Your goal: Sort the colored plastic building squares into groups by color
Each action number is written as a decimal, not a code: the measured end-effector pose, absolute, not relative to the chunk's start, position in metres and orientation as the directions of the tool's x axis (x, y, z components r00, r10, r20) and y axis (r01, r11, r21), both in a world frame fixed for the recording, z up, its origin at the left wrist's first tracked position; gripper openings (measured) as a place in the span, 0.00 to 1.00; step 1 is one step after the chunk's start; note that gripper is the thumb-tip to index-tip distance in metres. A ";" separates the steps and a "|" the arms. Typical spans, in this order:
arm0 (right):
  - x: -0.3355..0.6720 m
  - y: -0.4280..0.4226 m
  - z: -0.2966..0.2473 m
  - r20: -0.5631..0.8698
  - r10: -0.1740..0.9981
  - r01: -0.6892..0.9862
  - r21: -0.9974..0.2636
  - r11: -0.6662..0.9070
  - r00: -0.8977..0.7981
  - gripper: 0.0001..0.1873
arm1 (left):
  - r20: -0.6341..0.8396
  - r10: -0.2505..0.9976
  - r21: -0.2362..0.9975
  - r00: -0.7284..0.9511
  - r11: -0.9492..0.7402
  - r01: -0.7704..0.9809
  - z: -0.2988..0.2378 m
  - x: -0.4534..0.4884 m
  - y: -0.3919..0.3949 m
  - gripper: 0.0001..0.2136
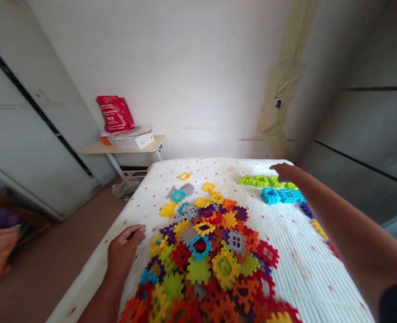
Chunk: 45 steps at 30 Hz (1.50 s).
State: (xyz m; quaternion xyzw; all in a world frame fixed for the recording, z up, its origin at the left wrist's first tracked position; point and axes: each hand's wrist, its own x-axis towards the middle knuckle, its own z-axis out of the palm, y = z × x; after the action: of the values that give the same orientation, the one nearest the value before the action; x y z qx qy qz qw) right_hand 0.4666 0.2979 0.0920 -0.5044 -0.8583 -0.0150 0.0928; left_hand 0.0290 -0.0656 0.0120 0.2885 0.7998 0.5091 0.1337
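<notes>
The right hand [284, 172] stretches across the bed, its fingers together and extended, empty as far as the view shows. A row of lime-green interlocking plastic tiles [264, 181] lies just beyond the fingertips, its long axis running across the bed, with a row of blue tiles [281, 196] just beside it. The right hand is clearly nearer that row than the left hand [124, 251], which sits at the bed's edge beside a heap of multicoloured waffle-shaped tiles [212, 264]. Its fingers curl loosely; whether they pinch a tile is hard to tell. The ribbed white mattress cover [306, 255] carries everything, and a small wooden side table [122, 148] stands beyond.
</notes>
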 end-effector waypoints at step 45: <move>0.468 -0.056 -0.003 0.339 0.427 0.385 -0.186 0.904 -0.838 0.52 | 0.299 0.937 0.050 0.179 -0.203 0.978 -0.008 0.138 -0.218 0.50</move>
State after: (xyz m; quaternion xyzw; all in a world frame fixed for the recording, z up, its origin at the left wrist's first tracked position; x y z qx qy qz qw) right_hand 0.4677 -0.0560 -0.0032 -0.2122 -0.9571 0.0551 0.1896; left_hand 0.1377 -0.2183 -0.0079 0.7640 0.6267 0.1327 -0.0765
